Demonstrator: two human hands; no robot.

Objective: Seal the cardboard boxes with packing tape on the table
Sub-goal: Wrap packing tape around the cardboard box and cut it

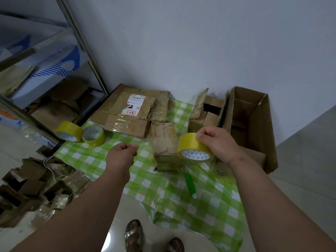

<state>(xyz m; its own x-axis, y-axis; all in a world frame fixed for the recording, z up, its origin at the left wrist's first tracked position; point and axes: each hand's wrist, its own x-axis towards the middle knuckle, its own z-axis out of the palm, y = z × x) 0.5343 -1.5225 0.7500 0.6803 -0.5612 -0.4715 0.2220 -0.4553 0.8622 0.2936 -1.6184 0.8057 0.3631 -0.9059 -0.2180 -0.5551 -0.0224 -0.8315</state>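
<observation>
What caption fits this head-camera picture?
Right hand grips a yellow tape roll above a small cardboard box; left hand curled.

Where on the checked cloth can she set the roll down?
Bare green-checked cloth lies between the two spare yellow tape rolls and the left hand, and nearer, left of the green-handled cutter. Crowded: cardboard boxes under the right hand.

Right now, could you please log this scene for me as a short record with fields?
surface: green checked cloth
right hand: grips yellow tape roll
left hand: fingers curled, pinching what may be the clear tape end; unclear
spare tape rolls: two, at the cloth's left edge
small box: between the hands, closed
open box: far right, on its side
flat labelled box: by the wall
green-handled tool: lying on the cloth
</observation>
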